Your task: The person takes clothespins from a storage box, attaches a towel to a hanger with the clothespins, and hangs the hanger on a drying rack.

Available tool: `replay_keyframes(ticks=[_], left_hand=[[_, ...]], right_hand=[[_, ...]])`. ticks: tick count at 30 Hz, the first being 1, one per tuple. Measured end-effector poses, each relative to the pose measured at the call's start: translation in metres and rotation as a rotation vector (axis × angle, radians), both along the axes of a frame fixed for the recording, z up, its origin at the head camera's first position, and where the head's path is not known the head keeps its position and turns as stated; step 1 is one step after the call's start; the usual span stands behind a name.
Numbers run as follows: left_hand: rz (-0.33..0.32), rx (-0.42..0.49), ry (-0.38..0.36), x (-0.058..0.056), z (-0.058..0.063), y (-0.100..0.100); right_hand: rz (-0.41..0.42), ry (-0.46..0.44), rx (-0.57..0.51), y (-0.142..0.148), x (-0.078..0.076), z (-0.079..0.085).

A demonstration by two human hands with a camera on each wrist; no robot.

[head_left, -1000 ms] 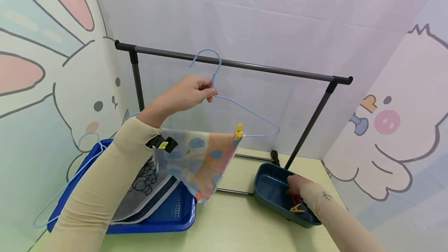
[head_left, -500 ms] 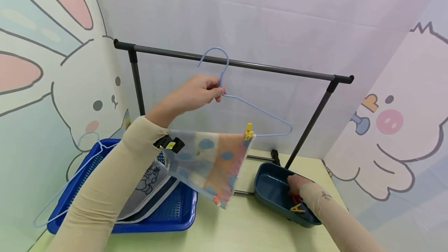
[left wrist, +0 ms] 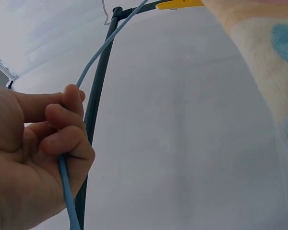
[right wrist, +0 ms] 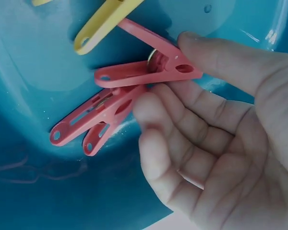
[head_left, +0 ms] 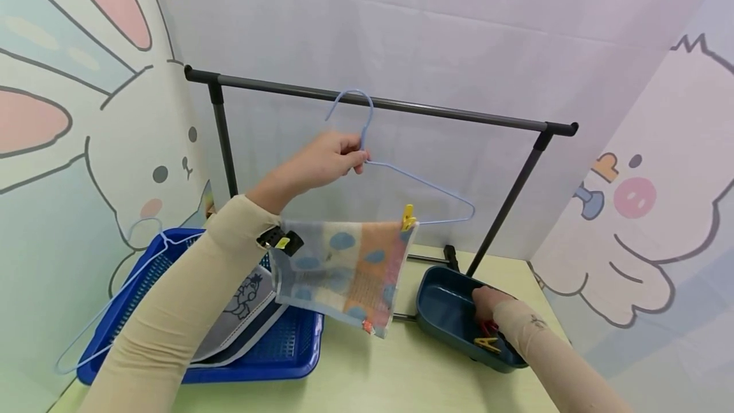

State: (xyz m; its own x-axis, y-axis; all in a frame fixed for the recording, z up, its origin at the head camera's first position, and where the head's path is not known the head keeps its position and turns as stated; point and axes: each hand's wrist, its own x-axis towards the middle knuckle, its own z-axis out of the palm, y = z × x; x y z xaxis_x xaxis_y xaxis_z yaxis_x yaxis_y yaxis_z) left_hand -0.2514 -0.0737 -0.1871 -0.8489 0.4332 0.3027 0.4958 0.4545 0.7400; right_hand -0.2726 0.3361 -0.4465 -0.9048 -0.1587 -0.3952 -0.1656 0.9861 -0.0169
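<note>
My left hand grips a light blue wire hanger below its hook, in front of the rack's rail. From its bottom bar hangs a small patterned towel, with a yellow clothespin at the right corner; my sleeve hides the left top edge. In the left wrist view, curled fingers wrap the blue wire. My right hand reaches into a dark teal bin. In the right wrist view, thumb and forefinger pinch the end of a red clothespin, touching another red clothespin.
A dark metal rack stands across the table. At left, a blue basket holds a grey cloth with a striped edge. Another blue hanger leans over its side. A loose yellow clothespin lies in the bin.
My left hand has carried the hanger and towel to the right, then slightly down. The towel has swung with it. My right hand has stayed nearly still in the bin.
</note>
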Motion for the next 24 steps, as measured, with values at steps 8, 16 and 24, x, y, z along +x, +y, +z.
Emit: replay_keyframes(ticks=[8, 16, 24], left_hand=[[-0.003, -0.023, -0.013, -0.004, -0.009, -0.002], [-0.007, -0.035, -0.011, -0.009, -0.018, -0.002], [0.000, -0.033, -0.045, -0.012, -0.030, -0.004]], right_hand=[[-0.028, -0.031, -0.076, 0.006, 0.001, 0.003], [0.047, 0.009, -0.147, 0.006, 0.003, 0.008], [0.160, 0.081, -0.348, 0.009, 0.013, 0.015]])
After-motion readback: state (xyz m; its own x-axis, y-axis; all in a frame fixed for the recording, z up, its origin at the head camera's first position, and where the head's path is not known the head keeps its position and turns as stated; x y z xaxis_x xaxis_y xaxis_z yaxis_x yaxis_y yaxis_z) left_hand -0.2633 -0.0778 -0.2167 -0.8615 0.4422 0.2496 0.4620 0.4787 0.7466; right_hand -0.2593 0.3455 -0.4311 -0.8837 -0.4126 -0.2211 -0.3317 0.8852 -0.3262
